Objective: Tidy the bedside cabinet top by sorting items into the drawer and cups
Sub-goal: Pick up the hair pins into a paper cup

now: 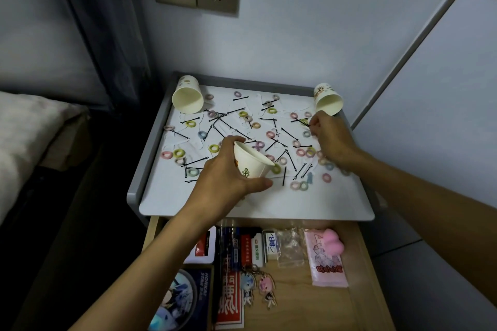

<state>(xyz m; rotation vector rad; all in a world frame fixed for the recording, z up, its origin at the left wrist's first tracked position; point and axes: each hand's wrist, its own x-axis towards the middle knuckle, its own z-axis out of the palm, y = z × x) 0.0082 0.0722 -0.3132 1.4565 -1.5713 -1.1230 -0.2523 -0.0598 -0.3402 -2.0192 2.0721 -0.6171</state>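
Cabinet top point(188, 204) bears three cups point(187, 99) point(328, 101) point(252, 162); left grip point(223, 172) clasps one, right grip point(330, 137) pinches hairpin point(301, 121).

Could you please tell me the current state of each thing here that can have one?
Drawer: open, items inside.
Left hand: grips the held cup.
Held cup: tilted, off the top.
Right hand: pinches a black hairpin.
Back-left cup: on its side, empty.
Back-right cup: on its side, empty.
Hair ties: scattered over the cabinet top.
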